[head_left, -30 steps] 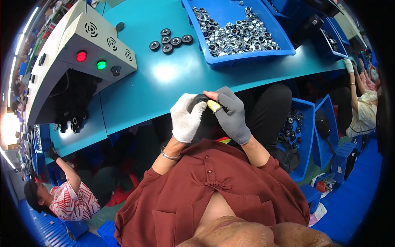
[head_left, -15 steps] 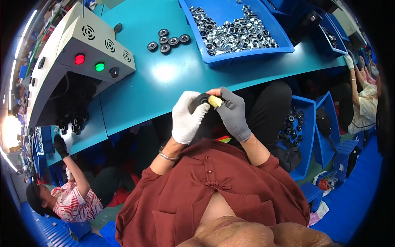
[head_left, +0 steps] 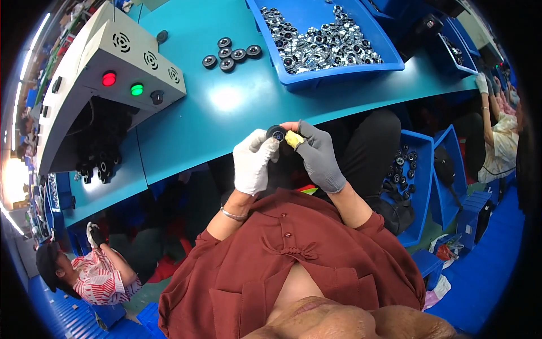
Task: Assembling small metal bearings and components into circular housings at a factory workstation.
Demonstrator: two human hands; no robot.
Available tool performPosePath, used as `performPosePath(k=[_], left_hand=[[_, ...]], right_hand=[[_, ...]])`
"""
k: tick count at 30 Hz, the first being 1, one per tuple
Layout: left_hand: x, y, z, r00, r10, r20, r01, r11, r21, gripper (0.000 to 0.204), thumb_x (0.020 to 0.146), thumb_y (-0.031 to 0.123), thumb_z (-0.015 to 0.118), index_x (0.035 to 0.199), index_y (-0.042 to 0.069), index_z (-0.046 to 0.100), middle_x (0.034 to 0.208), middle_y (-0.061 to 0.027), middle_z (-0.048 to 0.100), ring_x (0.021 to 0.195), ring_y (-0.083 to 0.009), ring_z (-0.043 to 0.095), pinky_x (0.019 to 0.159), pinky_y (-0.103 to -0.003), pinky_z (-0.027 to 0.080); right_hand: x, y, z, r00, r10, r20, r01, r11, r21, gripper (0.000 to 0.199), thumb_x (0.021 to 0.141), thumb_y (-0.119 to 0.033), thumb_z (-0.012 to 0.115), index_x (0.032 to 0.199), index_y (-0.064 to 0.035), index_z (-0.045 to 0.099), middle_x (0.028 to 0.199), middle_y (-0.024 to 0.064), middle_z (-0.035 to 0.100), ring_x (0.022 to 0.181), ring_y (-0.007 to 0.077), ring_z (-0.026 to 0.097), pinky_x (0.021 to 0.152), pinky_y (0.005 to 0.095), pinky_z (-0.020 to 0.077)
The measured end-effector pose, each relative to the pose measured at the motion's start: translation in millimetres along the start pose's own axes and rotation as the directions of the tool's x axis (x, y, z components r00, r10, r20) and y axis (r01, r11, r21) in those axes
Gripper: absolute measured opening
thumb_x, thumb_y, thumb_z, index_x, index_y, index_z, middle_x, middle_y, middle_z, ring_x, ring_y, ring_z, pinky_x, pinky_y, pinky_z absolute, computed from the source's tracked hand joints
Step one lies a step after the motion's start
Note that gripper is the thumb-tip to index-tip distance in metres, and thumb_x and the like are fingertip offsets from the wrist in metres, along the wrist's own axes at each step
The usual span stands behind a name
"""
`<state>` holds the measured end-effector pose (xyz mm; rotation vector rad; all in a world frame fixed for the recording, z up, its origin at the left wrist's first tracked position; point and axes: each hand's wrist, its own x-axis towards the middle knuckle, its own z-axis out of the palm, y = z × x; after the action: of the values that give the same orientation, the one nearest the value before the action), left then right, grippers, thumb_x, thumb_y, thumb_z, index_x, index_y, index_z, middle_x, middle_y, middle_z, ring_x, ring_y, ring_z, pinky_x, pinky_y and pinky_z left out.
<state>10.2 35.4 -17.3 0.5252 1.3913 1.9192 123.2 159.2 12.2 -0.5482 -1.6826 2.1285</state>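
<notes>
In the head view, the left hand, in a white glove, pinches a black wheel between thumb and fingers just above the middle of the frame. The right hand, in a grey glove, has its thumb and forefinger drawn close together at the wheel's right edge, a yellow wrap over the thumb; whether it grips or merely steadies, I cannot tell. Handling this well probably means a light pinch on the rim, fingertips off the hub, and the face turned up to the eyes. The wheel sits between both hands, in front of the edge of the counter; loose wheels lie farther up, left of a blue tray.
</notes>
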Motion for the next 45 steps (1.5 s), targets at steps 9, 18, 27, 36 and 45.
performPosePath(k=[9, 18, 27, 36, 45], left_hand=[[-2.8, -1.3, 3.9, 0.960, -0.271, 0.062, 0.277, 0.909, -0.312, 0.020, 0.098, 0.020, 0.066, 0.092, 0.002, 0.062, 0.078, -0.0047, 0.061, 0.065, -0.0145, 0.056, 0.062, -0.029, 0.045], [-4.6, 6.9, 7.8, 0.954, -0.268, 0.137, 0.298, 0.900, -0.317, 0.022, 0.102, 0.021, 0.059, 0.093, 0.001, 0.059, 0.081, -0.0058, 0.060, 0.068, -0.0138, 0.057, 0.063, -0.030, 0.048], [-1.1, 5.7, 16.1, 0.967, -0.245, 0.064, 0.253, 0.921, -0.295, 0.032, 0.102, 0.015, 0.058, 0.126, -0.006, 0.057, 0.108, -0.0141, 0.066, 0.079, -0.0180, 0.066, 0.072, -0.028, 0.057], [5.4, 2.7, 16.5, 0.989, -0.150, -0.008, 0.150, 0.989, 0.007, 0.024, 0.098, 0.010, 0.063, 0.114, -0.007, 0.063, 0.098, -0.0109, 0.069, 0.077, -0.0159, 0.067, 0.070, -0.027, 0.057], [1.3, -7.4, 23.4, 0.996, 0.066, -0.061, -0.064, 0.998, 0.021, 0.016, 0.096, 0.006, 0.067, 0.106, -0.006, 0.063, 0.095, -0.0129, 0.070, 0.078, -0.0179, 0.070, 0.072, -0.028, 0.059]], right_hand=[[-1.9, 2.7, -3.1, 0.998, -0.014, 0.054, 0.012, 0.999, 0.037, 0.044, 0.092, -0.007, 0.066, 0.135, 0.0008, 0.058, 0.114, 0.0024, 0.063, 0.098, 0.0074, 0.057, 0.091, 0.0237, 0.0467], [0.6, 4.9, -12.8, 0.941, -0.310, 0.133, 0.337, 0.859, -0.384, 0.044, 0.084, -0.013, 0.076, 0.124, -0.0013, 0.066, 0.105, 0.0067, 0.060, 0.098, 0.0162, 0.059, 0.089, 0.0270, 0.0467], [-7.1, 9.6, -4.3, 0.961, -0.229, -0.158, 0.163, 0.924, -0.346, 0.030, 0.084, 0.000, 0.068, 0.114, 0.0015, 0.066, 0.102, 0.0122, 0.068, 0.094, 0.0167, 0.066, 0.084, 0.0272, 0.0516], [-11.2, 10.9, -8.1, 0.979, -0.088, -0.186, 0.063, 0.989, -0.134, 0.027, 0.092, 0.003, 0.058, 0.117, 0.0042, 0.067, 0.103, 0.0076, 0.070, 0.093, 0.0101, 0.064, 0.085, 0.0248, 0.0507], [-11.7, 15.2, -3.2, 0.955, -0.246, -0.165, 0.177, 0.921, -0.348, 0.022, 0.091, 0.006, 0.057, 0.109, 0.0034, 0.069, 0.097, 0.0079, 0.069, 0.087, 0.0103, 0.064, 0.078, 0.0245, 0.0514]])
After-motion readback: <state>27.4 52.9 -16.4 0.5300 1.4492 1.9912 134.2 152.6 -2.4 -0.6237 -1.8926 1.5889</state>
